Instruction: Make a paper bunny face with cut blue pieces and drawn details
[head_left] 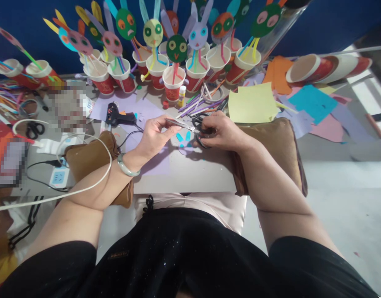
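Observation:
My right hand (220, 132) grips a pair of black-handled scissors (199, 133), its fingers in the loops and the blades pointing left. At the blade tips, my left hand (159, 131) is closed in a pinch; what sits between thumb and fingers is too small to make out. Just below the blades lies a purple paper rabbit head (184, 145) with blue ears, flat on the table and partly in shadow. A purple paper sheet (155, 163) is under my left wrist. Both forearms rest on brown cushions (271, 142).
Red paper cups (174, 82) holding paper animal heads on coloured stems line the back. A black glue gun (120, 116) lies left, near a white cable (106, 174) crossing my left arm. A glue stick (182, 97), purple sticks (193, 103) and yellow paper (252, 103) lie beyond my hands.

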`<action>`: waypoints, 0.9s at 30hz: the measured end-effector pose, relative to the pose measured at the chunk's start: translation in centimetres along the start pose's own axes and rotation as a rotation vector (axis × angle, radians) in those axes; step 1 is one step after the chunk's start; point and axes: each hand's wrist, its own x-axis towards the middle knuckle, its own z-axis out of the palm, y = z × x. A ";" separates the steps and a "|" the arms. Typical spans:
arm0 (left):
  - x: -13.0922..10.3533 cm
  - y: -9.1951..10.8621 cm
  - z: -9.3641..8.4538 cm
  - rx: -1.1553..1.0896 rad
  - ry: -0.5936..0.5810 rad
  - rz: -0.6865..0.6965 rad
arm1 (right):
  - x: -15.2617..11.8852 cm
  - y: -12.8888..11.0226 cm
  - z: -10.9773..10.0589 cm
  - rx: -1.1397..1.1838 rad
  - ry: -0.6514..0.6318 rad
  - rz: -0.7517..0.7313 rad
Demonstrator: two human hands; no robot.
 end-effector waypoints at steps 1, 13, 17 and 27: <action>0.0 0.0 0.0 0.000 0.000 -0.002 | 0.0 0.0 0.0 0.001 0.002 0.002; -0.3 0.8 0.1 0.011 0.008 -0.051 | 0.2 -0.9 0.3 0.403 0.179 0.268; -0.2 0.8 0.2 -0.009 0.018 -0.089 | 0.2 -1.9 1.3 0.825 0.281 0.411; -0.7 0.1 0.9 0.040 0.015 -0.099 | 0.4 -3.1 3.8 0.875 0.291 0.598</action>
